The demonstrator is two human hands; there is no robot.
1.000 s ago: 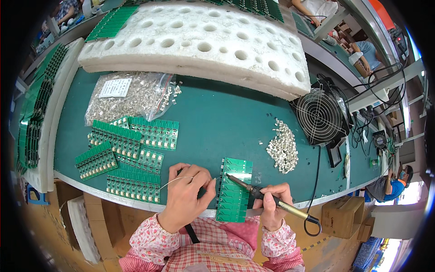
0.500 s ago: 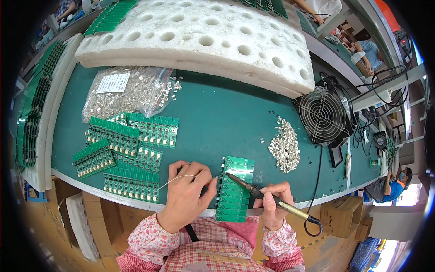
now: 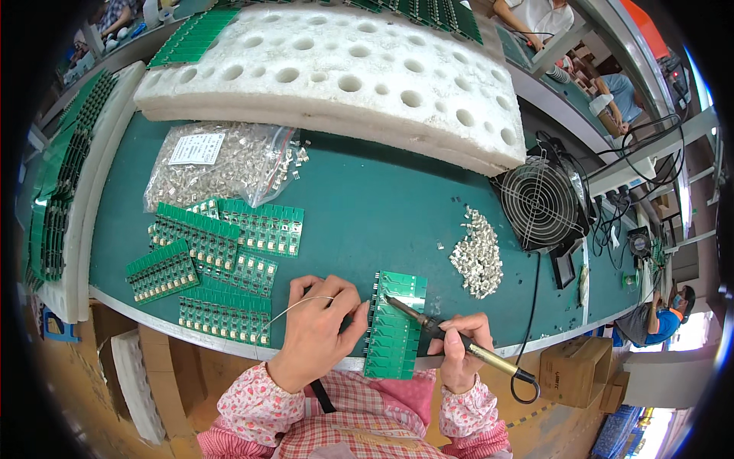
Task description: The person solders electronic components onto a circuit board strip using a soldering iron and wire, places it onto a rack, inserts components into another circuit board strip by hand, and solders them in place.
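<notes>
A green circuit board panel (image 3: 395,340) lies by the table's front edge, between my two hands. My right hand (image 3: 464,344) grips a soldering iron (image 3: 489,356) by its handle. The iron slants to the left, its tip at the upper part of the panel. My left hand (image 3: 321,325) is closed, thumb and forefinger pinched at the panel's left edge. A thin solder wire (image 3: 288,308) runs across its fingers and trails to the left; its working end is hidden. Several boards with white connectors (image 3: 224,317) lie in a loose stack left of my left hand.
A pile of small metallic-white connectors (image 3: 478,256) lies right of the panel. Behind the boards rests a clear bag of such parts (image 3: 222,172). A holed white foam block (image 3: 336,115) spans the back. A fan (image 3: 537,203) stands at the right, near the iron's cable (image 3: 529,314).
The whole view has shifted slightly, with the table lower in the picture. Both hands, the panel and the iron keep nearly the same places relative to each other.
</notes>
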